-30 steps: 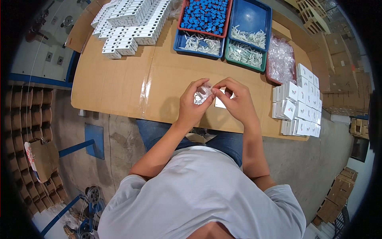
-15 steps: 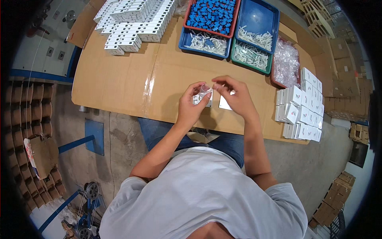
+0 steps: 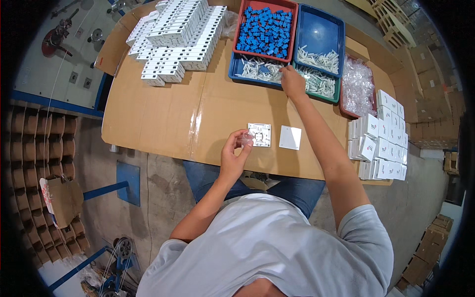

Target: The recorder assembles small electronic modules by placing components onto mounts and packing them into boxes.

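My left hand (image 3: 234, 157) is closed with its fingertips around a small clear plastic bag (image 3: 247, 139). Just right of those fingers, a white square mounting frame (image 3: 260, 134) lies on the cardboard-covered table. Farther right rests a flat white square plate (image 3: 290, 137). My right hand (image 3: 293, 83) is stretched out to the right end of a blue tray of white plastic plugs (image 3: 257, 69), next to the green tray. Its fingers are drawn together at the plugs; whatever lies between the fingertips is too small to make out.
A red tray (image 3: 239, 45) of blue parts overlaps the blue one. Another blue tray (image 3: 320, 29) sits partly on the green tray (image 3: 328, 97); both hold white plugs. Clear bags (image 3: 357, 86) fill a box at right. White boxes are stacked far left (image 3: 173, 37) and right (image 3: 383, 138).
My right hand has left the clear bag and moved up and away to the trays. My left hand keeps the bag and has shifted left of the frame, now more visible.
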Motion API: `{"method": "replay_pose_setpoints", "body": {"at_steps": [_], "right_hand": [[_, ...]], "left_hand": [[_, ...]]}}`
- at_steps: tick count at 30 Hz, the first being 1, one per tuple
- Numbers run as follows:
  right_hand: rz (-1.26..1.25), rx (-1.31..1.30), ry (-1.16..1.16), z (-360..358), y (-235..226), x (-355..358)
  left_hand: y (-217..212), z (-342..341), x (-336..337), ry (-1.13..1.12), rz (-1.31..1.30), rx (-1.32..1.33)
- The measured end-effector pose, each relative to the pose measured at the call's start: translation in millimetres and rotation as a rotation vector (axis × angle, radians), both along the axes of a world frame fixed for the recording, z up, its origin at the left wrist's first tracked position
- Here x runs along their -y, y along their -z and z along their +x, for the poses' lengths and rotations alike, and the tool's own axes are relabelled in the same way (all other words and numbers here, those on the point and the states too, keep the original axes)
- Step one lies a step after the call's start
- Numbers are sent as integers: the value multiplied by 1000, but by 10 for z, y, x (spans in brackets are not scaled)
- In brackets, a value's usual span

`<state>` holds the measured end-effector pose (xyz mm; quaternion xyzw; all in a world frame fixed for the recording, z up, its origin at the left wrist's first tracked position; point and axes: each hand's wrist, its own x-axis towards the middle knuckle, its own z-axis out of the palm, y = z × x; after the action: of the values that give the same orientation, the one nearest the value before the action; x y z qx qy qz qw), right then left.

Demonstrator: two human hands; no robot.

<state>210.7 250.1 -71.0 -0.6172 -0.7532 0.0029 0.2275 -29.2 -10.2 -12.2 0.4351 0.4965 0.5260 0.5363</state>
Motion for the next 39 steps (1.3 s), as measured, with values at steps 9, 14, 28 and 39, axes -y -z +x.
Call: {"method": "replay_pose_setpoints", "body": {"at_steps": [9,14,28,39], "right_hand": [[-34,-73,26,55,13,-59],[58,-291,64,231,-38,15],[-525,-1319,-191,-191,-1523,1651],[-667,-911,-361,-104,-1804,1806]], "left_hand": [[-209,-13,-79,87,-75,273],[-386,37,-199,152,-244,565],[-615,217,-278,348,-296,780],[-556,323,-237,381,-341,640]]}}
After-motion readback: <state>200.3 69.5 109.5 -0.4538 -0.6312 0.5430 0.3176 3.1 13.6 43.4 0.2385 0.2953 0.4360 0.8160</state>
